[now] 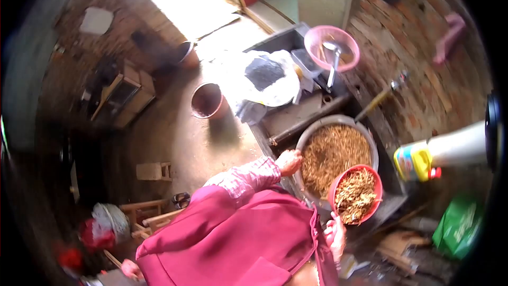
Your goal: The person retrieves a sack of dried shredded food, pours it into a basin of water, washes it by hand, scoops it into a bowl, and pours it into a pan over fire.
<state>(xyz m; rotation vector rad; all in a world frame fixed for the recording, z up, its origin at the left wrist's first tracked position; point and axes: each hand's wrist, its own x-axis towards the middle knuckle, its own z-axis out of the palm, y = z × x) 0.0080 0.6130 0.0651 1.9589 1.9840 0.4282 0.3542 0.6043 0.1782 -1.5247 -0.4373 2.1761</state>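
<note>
A wide grey basin [377, 151] sits in the dark sink counter, holding brown, husk-like shredded material [338, 145]. My left hand [288, 162] is closed on the left rim of the basin. At the lower right, a red bowl [332, 193] heaped with paler, coarser shreds [355, 196] overlaps the basin's edge. My right hand [335, 233] grips the near rim of this bowl, fingers partly hidden. What the material is, I cannot tell.
A pink basin [351, 59] with a metal ladle [333, 71] stands at the counter's far end, near a white plastic bag [283, 82]. A yellow bottle [414, 162] is on the right. Buckets [207, 100] and a small stool [153, 171] are on the floor.
</note>
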